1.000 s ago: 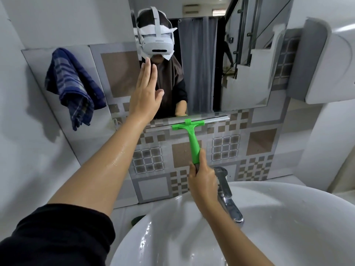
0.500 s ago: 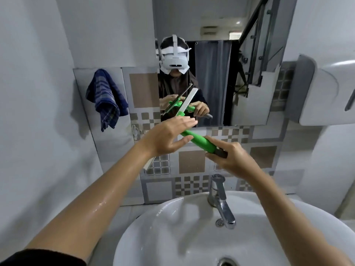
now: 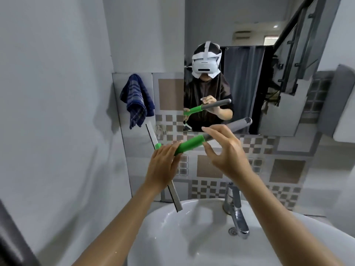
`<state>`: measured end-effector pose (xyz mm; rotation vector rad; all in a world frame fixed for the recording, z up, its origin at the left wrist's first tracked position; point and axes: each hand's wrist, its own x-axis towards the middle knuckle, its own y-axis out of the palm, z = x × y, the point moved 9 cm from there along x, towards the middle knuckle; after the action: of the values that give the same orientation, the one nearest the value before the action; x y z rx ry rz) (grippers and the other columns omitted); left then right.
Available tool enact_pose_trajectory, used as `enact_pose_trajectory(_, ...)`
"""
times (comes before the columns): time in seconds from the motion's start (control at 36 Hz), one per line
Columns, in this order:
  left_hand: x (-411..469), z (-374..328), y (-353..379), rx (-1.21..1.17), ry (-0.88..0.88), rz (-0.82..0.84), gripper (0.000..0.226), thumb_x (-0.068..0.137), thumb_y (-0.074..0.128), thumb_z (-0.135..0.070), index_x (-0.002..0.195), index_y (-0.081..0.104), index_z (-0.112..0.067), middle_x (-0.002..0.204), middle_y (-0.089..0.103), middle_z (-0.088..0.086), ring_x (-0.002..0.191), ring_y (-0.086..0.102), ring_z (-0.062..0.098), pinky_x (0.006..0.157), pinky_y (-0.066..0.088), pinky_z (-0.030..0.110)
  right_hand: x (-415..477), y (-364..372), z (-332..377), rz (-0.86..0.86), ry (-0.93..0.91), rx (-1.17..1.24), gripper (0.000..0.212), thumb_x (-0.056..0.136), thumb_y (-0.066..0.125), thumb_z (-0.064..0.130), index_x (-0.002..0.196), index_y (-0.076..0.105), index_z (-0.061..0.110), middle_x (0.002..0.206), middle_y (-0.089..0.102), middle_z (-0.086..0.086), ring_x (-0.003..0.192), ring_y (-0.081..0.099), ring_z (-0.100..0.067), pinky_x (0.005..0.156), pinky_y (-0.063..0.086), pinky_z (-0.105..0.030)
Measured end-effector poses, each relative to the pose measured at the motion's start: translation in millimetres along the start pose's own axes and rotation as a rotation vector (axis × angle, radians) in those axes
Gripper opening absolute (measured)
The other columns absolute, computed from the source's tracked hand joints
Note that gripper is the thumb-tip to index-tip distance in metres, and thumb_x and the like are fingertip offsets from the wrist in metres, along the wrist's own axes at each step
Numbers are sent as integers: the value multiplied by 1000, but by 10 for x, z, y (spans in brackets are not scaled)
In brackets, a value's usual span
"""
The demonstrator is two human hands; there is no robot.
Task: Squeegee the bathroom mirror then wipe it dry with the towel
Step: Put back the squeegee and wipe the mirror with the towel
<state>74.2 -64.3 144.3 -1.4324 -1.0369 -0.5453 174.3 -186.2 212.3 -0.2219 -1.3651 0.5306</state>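
Observation:
The squeegee (image 3: 190,145) has a green and grey handle and a long blade (image 3: 175,198) that runs up and down at its left end. It lies almost level over the sink, a little in front of the mirror (image 3: 249,83) and apart from the glass. My left hand (image 3: 163,166) grips the green part close to the blade. My right hand (image 3: 224,154) pinches the handle where green meets grey, fingers above and thumb below. A blue checked towel (image 3: 137,100) hangs on the tiled wall left of the mirror.
A white sink (image 3: 182,237) with a chrome faucet (image 3: 237,214) lies below my hands. A white and grey dispenser (image 3: 343,104) juts out at the right of the mirror. A plain wall closes the left side. The mirror reflects a person wearing a headset.
The squeegee came off the bottom of the mirror and swung level with its blade to the left. My left hand left the glass and took the green handle near the blade.

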Motion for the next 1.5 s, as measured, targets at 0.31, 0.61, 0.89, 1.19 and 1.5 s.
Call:
enact_pose_trajectory(0.31, -421, 326, -2, -35, -335, -76, 50, 96, 24, -37, 139, 36, -15, 103, 56, 5, 94, 47, 17, 88, 30, 26, -236, 900, -152, -127, 646, 615, 74, 84, 66, 27, 145, 24, 22, 104, 66, 4, 91, 63, 1, 85, 53, -18)
enact_pose_trajectory(0.61, -752, 851, 288, -370, -478, 140, 64, 97, 44, -20, 142, 8, -46, 133, 42, -6, 113, 43, 1, 87, 40, 13, -112, 1752, -106, 95, 663, 662, 81, 76, 71, 2, 143, 30, 21, 102, 64, -2, 96, 61, -15, 88, 55, -36)
enact_pose_trajectory(0.89, -1177, 1255, 347, -570, -688, 148, 71, 94, 50, -11, 127, 15, -63, 139, 47, 1, 123, 49, 18, 99, 46, 38, -446, 2448, -29, 229, 682, 652, 75, 79, 68, 0, 141, 33, 22, 96, 57, 5, 96, 56, -11, 95, 46, -24)
enact_pose_trajectory(1.19, -1419, 1389, 795, -482, -741, 371, 72, 95, 49, -23, 141, -1, -45, 134, 51, 6, 112, 53, 13, 93, 46, 25, -793, 2741, -380, 362, 774, 629, 77, 79, 66, -1, 141, 29, 28, 106, 55, 4, 111, 55, -20, 95, 49, -48)
enact_pose_trajectory(1.5, -1458, 1565, 1087, -446, -753, 436, 73, 95, 49, -18, 136, -3, -47, 130, 52, 11, 111, 54, 16, 94, 46, 30, -864, 2915, -590, 389, 791, 610, 75, 80, 65, -3, 138, 30, 28, 104, 57, 3, 109, 57, -20, 96, 50, -43)
